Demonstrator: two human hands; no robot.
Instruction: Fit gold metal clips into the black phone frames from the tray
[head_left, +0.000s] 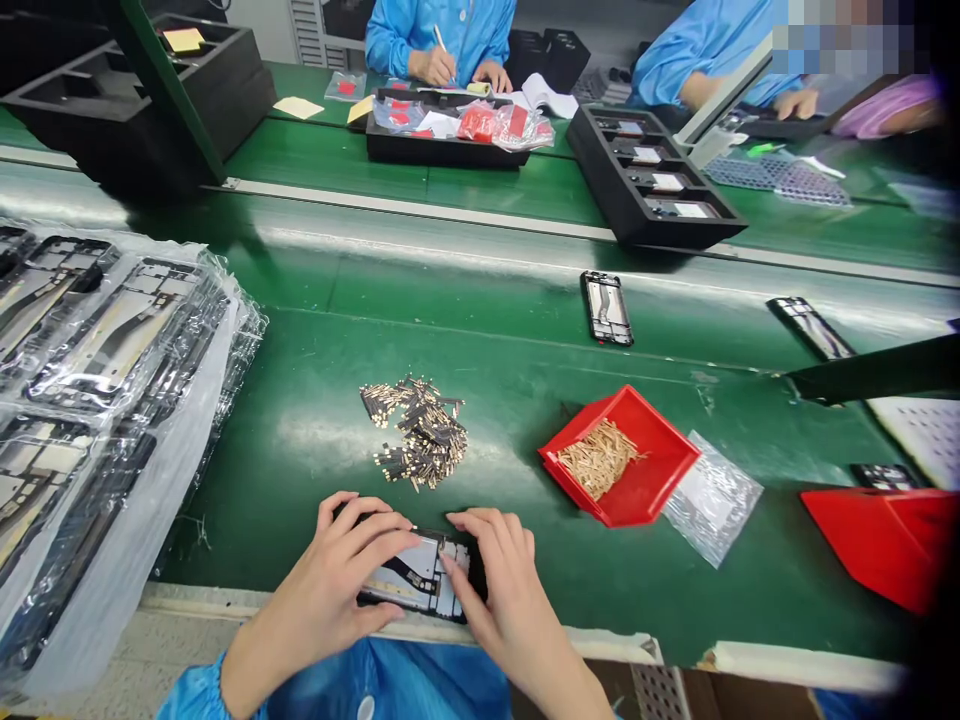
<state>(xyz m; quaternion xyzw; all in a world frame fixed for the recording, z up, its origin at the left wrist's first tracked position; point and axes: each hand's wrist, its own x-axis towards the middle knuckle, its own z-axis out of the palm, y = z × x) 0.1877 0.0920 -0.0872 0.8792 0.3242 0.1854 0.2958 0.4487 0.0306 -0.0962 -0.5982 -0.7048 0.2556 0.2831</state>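
Observation:
A phone frame (401, 578) with a dark flex cable across its inside lies near the front edge of the green bench. My left hand (349, 560) grips its left part, fingers along the far edge and thumb at the near edge. At the other end, my right hand (510, 575) is closed around the frame, with the thumb pressed inside. Whether a small part sits under that thumb I cannot tell. Just beyond the hands is a pile of small black strips with gold-coloured ends (424, 435). A red bin (660, 455) to the right holds many thin tan pieces.
Stacked plastic trays (112, 400) with phone frames stand at left. A clear bag (716, 505) lies beside the red bin. Another phone frame (607, 308) is on the belt. Black trays (660, 225) and two co-workers in blue sleeves (397, 45) are across the line.

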